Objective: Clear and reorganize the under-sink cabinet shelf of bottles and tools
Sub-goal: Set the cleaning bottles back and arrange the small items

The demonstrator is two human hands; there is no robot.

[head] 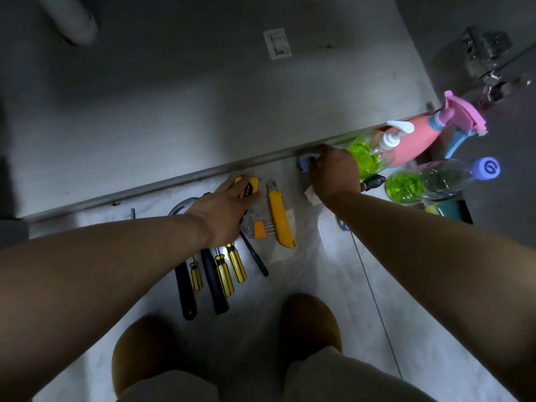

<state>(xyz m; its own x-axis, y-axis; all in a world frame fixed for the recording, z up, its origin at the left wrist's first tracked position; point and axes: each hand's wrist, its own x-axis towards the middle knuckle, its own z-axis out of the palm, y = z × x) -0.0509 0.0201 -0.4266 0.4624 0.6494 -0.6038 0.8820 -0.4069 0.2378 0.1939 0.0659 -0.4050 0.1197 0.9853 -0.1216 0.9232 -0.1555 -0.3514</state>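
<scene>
The knife [280,219] was yellow, the screwdrivers [236,265] striped yellow and black, the sprayer [417,140] pink and blue, the soap [362,158] in two clear bottles [443,178] bright green, one cap [488,168] violet-blue, and a small object [304,163] blue.

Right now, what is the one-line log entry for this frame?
left hand rests on yellow tool | right hand grips blue object | screwdrivers lie side by side

Your left hand [223,210] rests on a yellow pack [251,187] beside the utility knife [280,216] while your right hand [333,172] grips a blue object [304,164].
</scene>
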